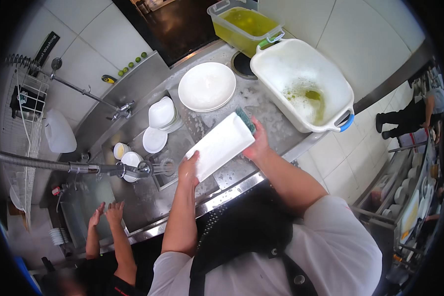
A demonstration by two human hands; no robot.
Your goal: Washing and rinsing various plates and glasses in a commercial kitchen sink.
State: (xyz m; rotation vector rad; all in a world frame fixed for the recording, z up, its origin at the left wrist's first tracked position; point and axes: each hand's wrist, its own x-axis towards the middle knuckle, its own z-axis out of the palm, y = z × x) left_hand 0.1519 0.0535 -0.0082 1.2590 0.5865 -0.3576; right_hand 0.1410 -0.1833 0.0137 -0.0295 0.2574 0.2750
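A white rectangular plate [222, 144] is held tilted above the steel counter. Its near left corner is gripped by my left hand [188, 169], thumb on the upper face. At the opposite end, my right hand [257, 140] presses a green scouring pad [245, 120] against the plate's short edge. Beyond the plate lie stacked white oval plates [207, 86]. To their left, a stack of white squarish dishes [162, 113] stands beside a small round white dish [155, 140].
A white plastic tub [340, 87] holds suds and greenish liquid; behind it stands a clear bin [229, 35] of yellow-green liquid. A spray hose [59, 161] reaches in from the left. A co-worker's hands [105, 214] are over the left sink [74, 207]. Another person [410, 111] stands far right.
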